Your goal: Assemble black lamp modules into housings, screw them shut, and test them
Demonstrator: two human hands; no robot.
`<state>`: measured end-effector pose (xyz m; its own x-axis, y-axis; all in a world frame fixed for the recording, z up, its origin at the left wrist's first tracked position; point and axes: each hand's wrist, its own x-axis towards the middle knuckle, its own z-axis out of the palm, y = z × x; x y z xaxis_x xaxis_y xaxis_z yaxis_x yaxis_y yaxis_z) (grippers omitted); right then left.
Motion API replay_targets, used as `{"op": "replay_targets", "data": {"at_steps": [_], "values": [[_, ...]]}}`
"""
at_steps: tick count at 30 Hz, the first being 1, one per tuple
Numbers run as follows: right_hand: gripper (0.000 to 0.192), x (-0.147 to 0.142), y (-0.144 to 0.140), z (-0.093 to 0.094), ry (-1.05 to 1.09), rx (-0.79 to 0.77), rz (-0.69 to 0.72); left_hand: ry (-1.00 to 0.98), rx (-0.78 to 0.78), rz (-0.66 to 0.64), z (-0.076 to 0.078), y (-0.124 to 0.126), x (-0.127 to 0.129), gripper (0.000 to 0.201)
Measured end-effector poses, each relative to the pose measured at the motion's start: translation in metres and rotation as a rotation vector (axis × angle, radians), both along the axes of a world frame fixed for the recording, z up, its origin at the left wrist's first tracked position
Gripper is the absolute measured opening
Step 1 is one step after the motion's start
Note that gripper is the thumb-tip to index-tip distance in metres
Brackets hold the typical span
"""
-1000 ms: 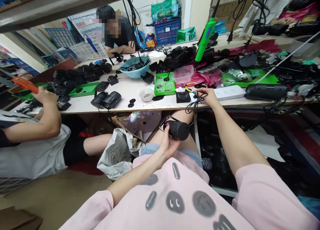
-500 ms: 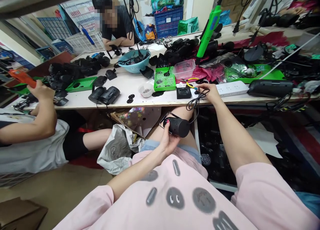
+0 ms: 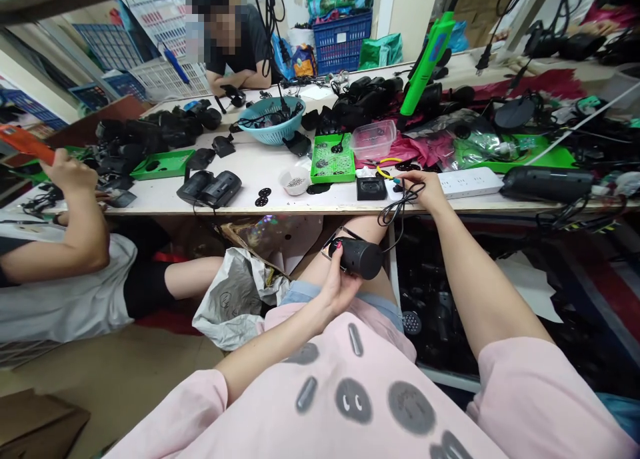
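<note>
My left hand (image 3: 338, 282) grips a black cylindrical device (image 3: 361, 258) over my lap, below the table edge. A black cable (image 3: 397, 209) runs from the device up to the table. My right hand (image 3: 424, 187) rests at the table's front edge with its fingers closed on that cable. Next to the fingers lie yellow-handled pliers (image 3: 386, 169) and a small black square part (image 3: 371, 188). A white power strip (image 3: 470, 181) lies just right of my right hand.
A green tray (image 3: 332, 167), a clear plastic box (image 3: 373, 140), a small white cup (image 3: 294, 180) and a teal basket (image 3: 271, 127) stand on the table. Black binoculars (image 3: 210, 188) lie left. A person at left holds an orange tool (image 3: 26, 144). Another person sits across.
My view has shifted slightly. My hands have barely moved; the right one stays on the cable and the left keeps the black device over my lap.
</note>
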<state>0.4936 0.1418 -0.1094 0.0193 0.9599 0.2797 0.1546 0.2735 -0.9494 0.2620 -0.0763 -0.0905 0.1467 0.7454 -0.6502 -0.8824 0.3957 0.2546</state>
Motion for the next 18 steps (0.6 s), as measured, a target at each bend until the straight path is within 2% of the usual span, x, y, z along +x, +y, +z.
{"op": "replay_targets", "data": {"at_steps": [4, 8, 10, 14, 18], "values": [[0.034, 0.003, -0.009, 0.014, 0.004, -0.097, 0.049, -0.013, -0.028, 0.012, 0.004, 0.000, -0.002, 0.048], [0.038, 0.023, -0.017, 0.054, -0.056, -0.190, 0.166, -0.047, 0.014, -0.016, 0.012, -0.004, -0.008, 0.057], [0.040, 0.035, -0.009, 0.075, -0.078, -0.173, 0.127, -0.050, 0.007, -0.052, 0.007, -0.002, -0.012, 0.065], [0.054, 0.040, 0.040, 0.108, -0.052, -0.043, -0.112, -0.015, 0.092, -0.111, -0.007, 0.022, -0.017, 0.072], [0.063, 0.022, 0.104, 0.132, -0.025, -0.002, -0.267, -0.051, 0.172, -0.198, 0.000, 0.051, -0.015, 0.071]]}}
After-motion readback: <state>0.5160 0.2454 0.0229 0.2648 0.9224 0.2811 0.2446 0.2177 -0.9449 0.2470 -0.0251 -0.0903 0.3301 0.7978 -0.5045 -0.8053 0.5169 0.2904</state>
